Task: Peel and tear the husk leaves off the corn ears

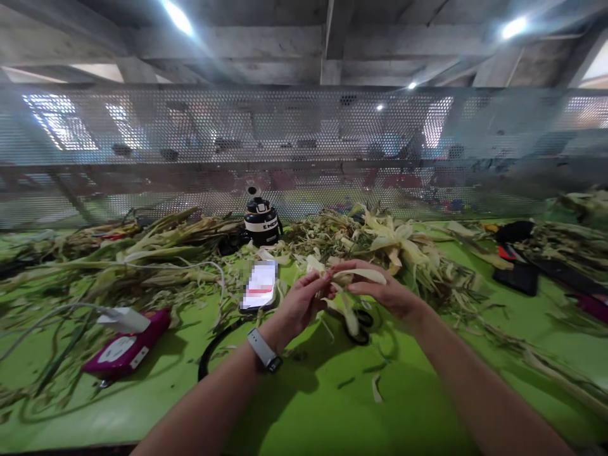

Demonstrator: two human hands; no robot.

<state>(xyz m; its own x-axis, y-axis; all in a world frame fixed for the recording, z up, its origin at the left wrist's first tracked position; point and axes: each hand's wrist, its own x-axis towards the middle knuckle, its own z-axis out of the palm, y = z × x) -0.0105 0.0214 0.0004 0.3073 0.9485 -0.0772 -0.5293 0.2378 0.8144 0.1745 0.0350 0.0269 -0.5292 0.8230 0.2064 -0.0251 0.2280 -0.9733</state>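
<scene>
Both forearms reach in from the near edge over the bright green tabletop (332,411), the left wrist wearing a grey-banded watch (262,349). The left hand (301,304) has thumb and fingers pinched on a pale cream, leaf-like husk bundle (351,311); the right hand (382,290) is loosely curled against it, its grip unclear. The bundle is between the hands, one smooth strip pointing right, another hanging down above black looped scissor handles (365,321). Farther off lie heaped dry husks (403,237), with a black-and-white bottle (262,223) upright to their left.
</scene>
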